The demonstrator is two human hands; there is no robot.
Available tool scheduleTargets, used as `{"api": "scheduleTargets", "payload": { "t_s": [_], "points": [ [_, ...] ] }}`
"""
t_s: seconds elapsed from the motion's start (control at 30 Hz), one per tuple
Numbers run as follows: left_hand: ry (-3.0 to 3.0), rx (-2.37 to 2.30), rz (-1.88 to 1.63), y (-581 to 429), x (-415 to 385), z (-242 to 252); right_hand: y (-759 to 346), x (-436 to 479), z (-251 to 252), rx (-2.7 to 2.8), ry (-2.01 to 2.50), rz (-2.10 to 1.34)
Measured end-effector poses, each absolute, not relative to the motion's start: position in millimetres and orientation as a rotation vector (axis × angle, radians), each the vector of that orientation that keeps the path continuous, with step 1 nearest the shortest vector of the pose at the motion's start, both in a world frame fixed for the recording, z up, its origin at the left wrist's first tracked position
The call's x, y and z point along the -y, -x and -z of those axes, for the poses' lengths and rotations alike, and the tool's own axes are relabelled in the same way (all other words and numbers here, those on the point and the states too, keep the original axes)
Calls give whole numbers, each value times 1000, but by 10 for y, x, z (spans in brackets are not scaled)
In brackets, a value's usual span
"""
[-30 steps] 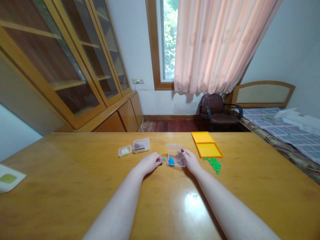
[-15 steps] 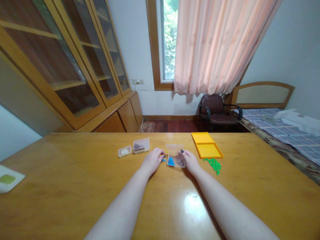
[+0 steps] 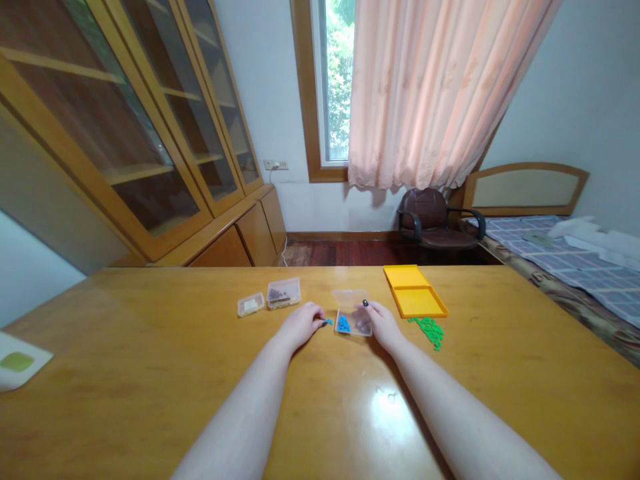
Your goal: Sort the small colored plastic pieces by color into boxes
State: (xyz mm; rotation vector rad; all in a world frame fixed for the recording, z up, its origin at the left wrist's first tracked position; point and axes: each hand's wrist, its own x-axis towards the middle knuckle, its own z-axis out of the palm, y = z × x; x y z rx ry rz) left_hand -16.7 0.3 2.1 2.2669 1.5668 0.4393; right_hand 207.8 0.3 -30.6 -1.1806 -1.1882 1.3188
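Observation:
A small clear plastic box point(image 3: 353, 313) with its lid open lies on the wooden table point(image 3: 150, 347); blue bits point(image 3: 343, 325) sit in its left part. My right hand point(image 3: 383, 325) grips the box's right side, thumb on its rim. My left hand point(image 3: 301, 325) rests just left of the box, fingers curled in a pinch on a small blue piece point(image 3: 327, 322) at the fingertips.
Two small clear boxes point(image 3: 270, 298) stand left of my hands. An open yellow case point(image 3: 413, 300) lies to the right, with a heap of green pieces point(image 3: 427, 330) beside it. A paper point(image 3: 17, 360) lies at the table's left edge. A chair and bed stand behind.
My left hand has edged a little toward the clear box, pinching the blue piece. My right hand and the box have stayed where they were.

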Motion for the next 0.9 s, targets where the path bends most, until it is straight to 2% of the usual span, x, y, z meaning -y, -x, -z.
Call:
{"api": "scheduleTargets", "payload": {
  "t_s": [0.47,0.73,0.9],
  "points": [
    [-2320,-1748,-211,100,7,-46,-2057,22,263,1174,1195,-1306],
    [-2435,-1557,-630,-128,127,-111,-2055,18,261,1224,1188,-1237],
    [-2532,-1291,-605,-204,174,-71,-2078,-2,304,1239,1175,-1231]
  ]
}}
